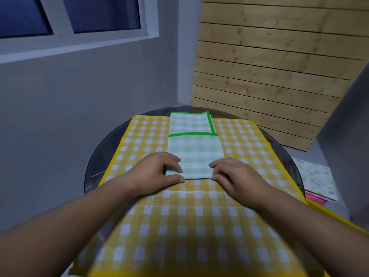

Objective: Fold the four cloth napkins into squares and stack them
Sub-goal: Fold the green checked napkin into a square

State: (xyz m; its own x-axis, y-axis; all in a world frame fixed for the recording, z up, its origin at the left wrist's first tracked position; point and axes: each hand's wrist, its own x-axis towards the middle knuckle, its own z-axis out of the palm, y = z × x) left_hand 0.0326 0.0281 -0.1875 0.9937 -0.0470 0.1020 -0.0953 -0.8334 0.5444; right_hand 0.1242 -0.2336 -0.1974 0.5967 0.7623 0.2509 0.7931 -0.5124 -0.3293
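The napkin (194, 152), green check with a green hem, lies as a long strip on the yellow cloth (179, 226). Its long axis runs from 6 o'clock, nearest the person, to 12 o'clock at the far rim of the table (103, 156). A hemmed edge crosses the strip a little past its middle, so the near part looks like a layer already laid over.

Both hands sit at the strip's 6 o'clock end, one on each corner. The left hand (157, 170) has curled fingers on top of the corner at 7 o'clock, with the thumb along the near edge, pinching it. The right hand (239, 176) does the same at the 5 o'clock corner, fingers bent and narrow, thumb tip at the edge. I cannot tell whether the thumbs are under the cloth. Neither hand is nearer; they are matched either side of the axis.

The rest of the strip lies straight ahead of the fingertips toward 12 o'clock, so a fold would likely carry the near end away along that line. Nothing stands on the strip or in that path.

The yellow cloth spreads wide under it and hangs over the near rim. At 3 o'clock, off the table and lower, lie a spotted cloth (315, 178) and a pink sheet (315, 197) beneath it. A plank wall (269, 56) stands beyond at 1 o'clock.
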